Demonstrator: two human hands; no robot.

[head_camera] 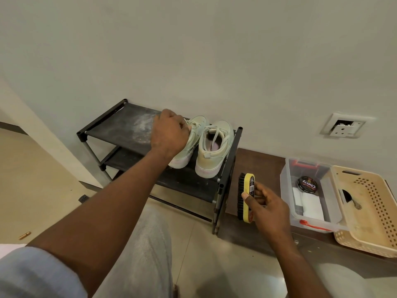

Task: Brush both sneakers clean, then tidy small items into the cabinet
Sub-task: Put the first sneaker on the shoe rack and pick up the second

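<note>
Gripped at its tongue by the curled left hand [169, 134], the left pale green canvas sneaker [194, 145] is stood beside the right sneaker [214, 151] on the black fabric shoe rack [120, 125], centre frame. A yellow-backed black-bristled brush [247, 196] is held in the right hand [266, 209], its fingers curled, lower right of centre.

Black tiered shoe rack [120, 123] (top shelf dusted with white powder) standing against a plain off-white wall [214, 50]. Right of the rack and just beside it, a low dark-brown cabinet [257, 162]. Further right of the rack, higher up, a white socket [343, 127] set in the wall. Left of the rack, a projecting wall corner [43, 134] with a dark skirting strip [12, 125]. Beneath the rack, glossy beige floor tiles [204, 244] under soft, even light.
</note>
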